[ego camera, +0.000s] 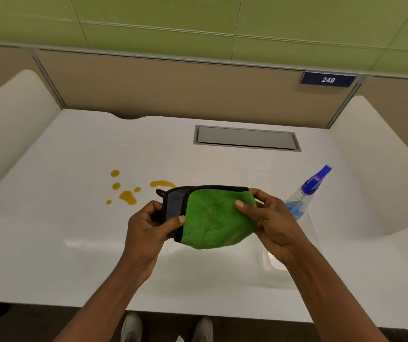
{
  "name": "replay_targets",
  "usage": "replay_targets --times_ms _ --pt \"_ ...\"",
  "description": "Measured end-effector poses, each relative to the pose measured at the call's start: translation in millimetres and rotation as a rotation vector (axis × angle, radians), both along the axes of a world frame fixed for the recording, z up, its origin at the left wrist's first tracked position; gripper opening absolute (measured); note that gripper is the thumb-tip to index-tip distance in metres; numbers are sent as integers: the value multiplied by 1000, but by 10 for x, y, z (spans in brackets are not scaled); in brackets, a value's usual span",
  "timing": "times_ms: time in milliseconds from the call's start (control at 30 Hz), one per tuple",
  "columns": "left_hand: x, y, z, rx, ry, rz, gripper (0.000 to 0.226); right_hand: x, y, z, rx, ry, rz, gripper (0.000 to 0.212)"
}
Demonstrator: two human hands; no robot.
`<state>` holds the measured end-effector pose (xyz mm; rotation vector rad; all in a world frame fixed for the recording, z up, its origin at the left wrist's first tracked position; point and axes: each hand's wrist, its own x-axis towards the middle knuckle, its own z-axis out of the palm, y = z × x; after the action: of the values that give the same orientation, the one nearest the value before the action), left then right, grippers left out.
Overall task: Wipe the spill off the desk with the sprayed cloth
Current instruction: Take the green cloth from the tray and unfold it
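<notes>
Beside cloth [212, 218]: bottle [301, 201], blue liquid [293, 210]

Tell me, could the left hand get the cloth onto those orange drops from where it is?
Probably yes. The left hand grips the cloth just short of the orange spill, and only bare desk lies between; the right hand would need to release.

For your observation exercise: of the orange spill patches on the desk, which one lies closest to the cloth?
The elongated streak, rightmost of the patches, just beyond the cloth's top left corner; the rounder drops sit further left.
</notes>
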<state>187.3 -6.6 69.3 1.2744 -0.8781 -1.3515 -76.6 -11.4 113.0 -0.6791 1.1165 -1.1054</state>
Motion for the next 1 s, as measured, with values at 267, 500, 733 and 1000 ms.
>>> replay_targets --times_ms 267,500,733,1000 --pt "125 125 -6 64 16 43 40 336 -137 495 -475 259 171 20" --pt "85 92 328 8 -41 -59 55 461 -257 965 -649 228 316 20" --pt "74 -119 636 -99 -71 -45 72 485 -346 1456 -807 194 332 22" --pt "-134 -364 1204 -246 146 -171 52 436 -408 1923 -911 183 246 23"
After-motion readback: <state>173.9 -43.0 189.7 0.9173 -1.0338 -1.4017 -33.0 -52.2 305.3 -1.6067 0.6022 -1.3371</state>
